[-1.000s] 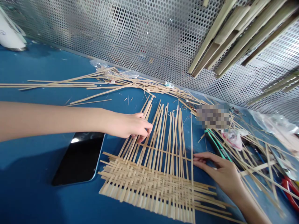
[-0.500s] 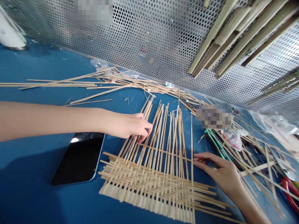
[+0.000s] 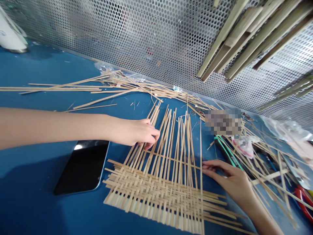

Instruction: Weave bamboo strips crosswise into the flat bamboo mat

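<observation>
A woven mat of thin bamboo strips [image 3: 156, 194] lies on the blue table, its loose upright strips fanning away from me. One cross strip [image 3: 176, 160] runs through these uprights, apart from the dense weave. At its left end my left hand [image 3: 148, 133] is closed, with fingertips down among the left uprights; what exactly they pinch is partly hidden. My right hand [image 3: 220, 173] pinches the right end of the cross strip, beside the outermost upright.
A black phone [image 3: 81, 168] lies left of the mat. Loose strips [image 3: 137, 85] are piled along the perforated metal panel [image 3: 156, 42]. Tools with green [image 3: 226, 151] and red handles [image 3: 303, 200], strips and plastic bags lie right. A white container [image 3: 11, 32] stands far left.
</observation>
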`<state>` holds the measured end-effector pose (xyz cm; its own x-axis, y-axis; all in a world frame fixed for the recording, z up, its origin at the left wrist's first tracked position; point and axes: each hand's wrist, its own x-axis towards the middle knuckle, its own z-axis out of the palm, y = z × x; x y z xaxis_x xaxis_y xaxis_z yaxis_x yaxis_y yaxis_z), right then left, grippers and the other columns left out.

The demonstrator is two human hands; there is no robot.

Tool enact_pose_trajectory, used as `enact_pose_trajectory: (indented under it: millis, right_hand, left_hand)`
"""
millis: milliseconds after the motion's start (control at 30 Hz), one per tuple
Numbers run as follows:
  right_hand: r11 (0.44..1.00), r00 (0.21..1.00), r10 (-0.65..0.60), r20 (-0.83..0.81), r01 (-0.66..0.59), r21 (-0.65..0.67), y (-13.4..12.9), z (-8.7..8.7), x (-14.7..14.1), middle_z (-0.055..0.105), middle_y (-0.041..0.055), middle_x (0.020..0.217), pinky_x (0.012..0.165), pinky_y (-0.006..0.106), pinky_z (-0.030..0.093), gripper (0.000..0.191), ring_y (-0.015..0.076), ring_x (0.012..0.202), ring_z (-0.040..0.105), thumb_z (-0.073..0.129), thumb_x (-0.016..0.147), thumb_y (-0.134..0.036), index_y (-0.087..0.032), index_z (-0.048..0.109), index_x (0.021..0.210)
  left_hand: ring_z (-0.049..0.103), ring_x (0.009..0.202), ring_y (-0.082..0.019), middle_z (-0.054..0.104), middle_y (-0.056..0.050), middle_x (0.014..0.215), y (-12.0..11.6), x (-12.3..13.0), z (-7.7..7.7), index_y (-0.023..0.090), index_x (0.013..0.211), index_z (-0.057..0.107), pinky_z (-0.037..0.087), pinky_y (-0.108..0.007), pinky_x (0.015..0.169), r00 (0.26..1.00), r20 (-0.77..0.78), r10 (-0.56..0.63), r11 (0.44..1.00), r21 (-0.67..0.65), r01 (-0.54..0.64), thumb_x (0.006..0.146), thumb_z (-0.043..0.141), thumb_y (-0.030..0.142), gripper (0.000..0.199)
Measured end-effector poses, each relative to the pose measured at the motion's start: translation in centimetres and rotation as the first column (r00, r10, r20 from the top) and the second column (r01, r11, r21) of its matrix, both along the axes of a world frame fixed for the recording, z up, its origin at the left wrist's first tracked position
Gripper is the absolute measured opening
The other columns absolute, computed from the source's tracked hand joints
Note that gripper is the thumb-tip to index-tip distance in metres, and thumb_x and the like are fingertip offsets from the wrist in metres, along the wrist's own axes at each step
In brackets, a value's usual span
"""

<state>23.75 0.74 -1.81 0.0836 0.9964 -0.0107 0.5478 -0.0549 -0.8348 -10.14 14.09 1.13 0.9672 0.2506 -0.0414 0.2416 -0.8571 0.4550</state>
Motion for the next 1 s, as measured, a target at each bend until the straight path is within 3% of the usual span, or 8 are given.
enact_pose_trajectory:
  millis: [100, 267, 467, 700, 867, 1000]
  right_hand:
    - [1.000, 1.000, 0.008, 0.010, -0.008, 0.015, 0.0, 0.0, 0.0, 0.074, 0.0052, 0.073, 0.069, 0.035, 0.057, 0.031, 0.0221, 0.067, 0.066, 0.080, 0.066, -0.049, -0.021, 0.078, 0.081]
    - [1.000, 1.000, 0.008, 0.005, -0.008, 0.009, 0.0, -0.1, 0.1, 0.074, 0.0060, 0.074, 0.069, 0.037, 0.057, 0.032, 0.0231, 0.068, 0.067, 0.080, 0.066, -0.049, -0.021, 0.078, 0.080]
    - [1.000, 1.000, 0.009, -0.003, -0.009, 0.003, 0.0, -0.1, 0.1, 0.074, 0.0064, 0.075, 0.068, 0.036, 0.058, 0.032, 0.0231, 0.068, 0.066, 0.081, 0.066, -0.050, -0.022, 0.078, 0.081]
    - [1.000, 1.000, 0.010, 0.019, -0.011, 0.018, 0.0, 0.0, 0.1, 0.074, 0.0062, 0.074, 0.069, 0.037, 0.057, 0.034, 0.0232, 0.068, 0.067, 0.080, 0.066, -0.051, -0.021, 0.078, 0.081]
    - [1.000, 1.000, 0.017, 0.026, -0.018, 0.003, 0.1, 0.0, 0.1, 0.074, 0.0063, 0.074, 0.071, 0.037, 0.056, 0.032, 0.0234, 0.069, 0.066, 0.079, 0.067, -0.050, -0.021, 0.078, 0.081]
    - [1.000, 0.999, 0.017, 0.034, -0.017, 0.006, 0.1, 0.0, 0.1, 0.074, 0.0068, 0.075, 0.070, 0.038, 0.057, 0.035, 0.0236, 0.069, 0.066, 0.079, 0.067, -0.053, -0.021, 0.078, 0.081]
  left_hand:
    - [0.053, 0.087, -0.017, 0.065, 0.000, 0.092, 0.1, -0.1, -0.1, 0.027, 0.083, 0.069, 0.037, -0.029, 0.087, 1.000, 0.020, 0.001, 1.000, -0.021, -0.001, 0.067, 0.050, -0.006, 0.041]
    - [0.053, 0.084, -0.015, 0.064, 0.002, 0.092, 0.0, 0.0, 0.0, 0.028, 0.081, 0.068, 0.036, -0.028, 0.085, 0.999, 0.043, -0.015, 1.000, -0.021, 0.016, 0.064, 0.049, -0.009, 0.045]
    - [0.054, 0.084, -0.015, 0.065, 0.002, 0.097, -0.2, 0.2, 0.4, 0.024, 0.081, 0.061, 0.036, -0.028, 0.081, 0.997, -0.042, -0.061, 0.993, 0.101, 0.065, 0.065, 0.045, -0.010, 0.041]
    - [0.056, 0.085, -0.015, 0.066, 0.002, 0.097, -0.3, 0.3, 0.7, 0.025, 0.080, 0.062, 0.038, -0.028, 0.080, 0.998, -0.032, -0.058, 0.993, 0.099, 0.061, 0.064, 0.044, -0.011, 0.043]
    - [0.057, 0.089, -0.016, 0.066, -0.001, 0.099, -0.5, 0.5, 1.0, 0.024, 0.083, 0.061, 0.038, -0.030, 0.085, 0.990, -0.129, -0.049, 0.990, 0.126, 0.065, 0.071, 0.043, -0.010, 0.040]
    - [0.057, 0.085, -0.012, 0.064, 0.001, 0.093, -0.6, 0.9, 0.8, 0.021, 0.090, 0.059, 0.034, -0.028, 0.087, 0.991, -0.098, -0.091, 0.969, 0.221, 0.111, 0.078, 0.043, -0.010, 0.037]
